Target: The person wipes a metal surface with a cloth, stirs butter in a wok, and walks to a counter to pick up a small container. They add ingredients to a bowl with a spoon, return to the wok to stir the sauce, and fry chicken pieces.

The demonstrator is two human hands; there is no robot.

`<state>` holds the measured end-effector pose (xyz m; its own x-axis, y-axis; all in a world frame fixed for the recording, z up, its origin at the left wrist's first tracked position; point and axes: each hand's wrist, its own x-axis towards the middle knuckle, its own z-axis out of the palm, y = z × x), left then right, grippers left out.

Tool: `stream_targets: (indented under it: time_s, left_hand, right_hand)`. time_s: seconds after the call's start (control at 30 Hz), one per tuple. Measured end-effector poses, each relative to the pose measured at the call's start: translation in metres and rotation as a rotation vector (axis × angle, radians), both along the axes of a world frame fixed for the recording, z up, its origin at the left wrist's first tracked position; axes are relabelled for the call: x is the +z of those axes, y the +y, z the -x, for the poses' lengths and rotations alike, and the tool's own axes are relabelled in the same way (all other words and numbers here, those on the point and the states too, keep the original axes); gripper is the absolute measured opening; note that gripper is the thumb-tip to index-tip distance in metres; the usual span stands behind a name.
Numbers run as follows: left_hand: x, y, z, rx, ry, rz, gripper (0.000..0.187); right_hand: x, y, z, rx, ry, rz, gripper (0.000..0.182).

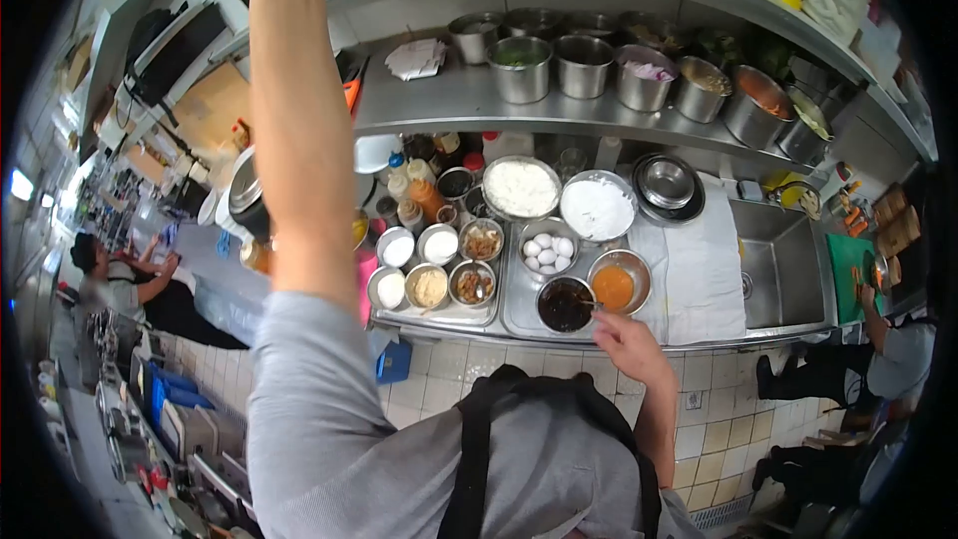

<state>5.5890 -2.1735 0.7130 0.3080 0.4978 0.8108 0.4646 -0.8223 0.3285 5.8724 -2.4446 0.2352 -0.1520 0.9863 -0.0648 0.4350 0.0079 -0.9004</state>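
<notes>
My right hand is at the front edge of the counter, its fingers pinched at a thin-handled utensil that reaches into a metal bowl of dark sauce. The utensil's head is hidden in the sauce. Beside this bowl stands a bowl of orange liquid, and behind it a bowl of white eggs. My left arm stretches upward past the shelf, and its hand is outside the picture. Two large bowls of white powder sit farther back.
Small bowls of ingredients fill a tray at left, with squeeze bottles behind. Metal pots line the shelf above. A sink lies right of a white cloth. Co-workers stand left and right.
</notes>
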Motion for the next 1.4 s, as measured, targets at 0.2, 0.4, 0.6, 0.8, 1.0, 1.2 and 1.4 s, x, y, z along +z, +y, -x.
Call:
stream_targets:
  time_s: [0.2, 0.4, 0.6, 0.8, 1.0, 1.2, 1.4]
  left_hand:
    - [-0.362, -0.11, 0.0, -0.515, -0.207, 1.14, 0.014]
    - [-0.464, -0.203, 0.021, -0.28, -0.377, 1.418, 0.032]
    - [-0.496, -0.252, 0.031, 0.148, -0.714, 1.344, 0.034]
    - [-0.515, -0.296, 0.018, 0.463, -0.816, 1.216, 0.037]
    - [-0.499, -0.325, 0.015, 0.671, -0.886, 1.142, 0.039]
    - [-0.503, -0.352, 0.043, 0.77, -0.958, 1.14, 0.038]
    - [-0.508, -0.398, 0.118, 0.714, -1.348, 1.064, 0.035]
  right_hand:
    - [0.052, 0.037, 0.062, -0.166, 0.675, 0.037, 0.033]
    - [-0.005, 0.068, 0.091, 0.237, 0.365, -0.052, 0.039]
    - [-0.056, 0.073, 0.122, 0.373, 0.633, 0.2, 0.026]
    - [-0.07, 0.064, 0.136, 0.612, 0.578, 0.461, 0.036]
    - [-0.083, 0.045, 0.159, 0.688, 0.689, 0.454, 0.033]
    - [-0.097, 0.029, 0.198, 0.71, 0.891, 0.687, 0.03]
    - [-0.106, 0.01, 0.277, 0.725, 1.039, 1.044, 0.029]
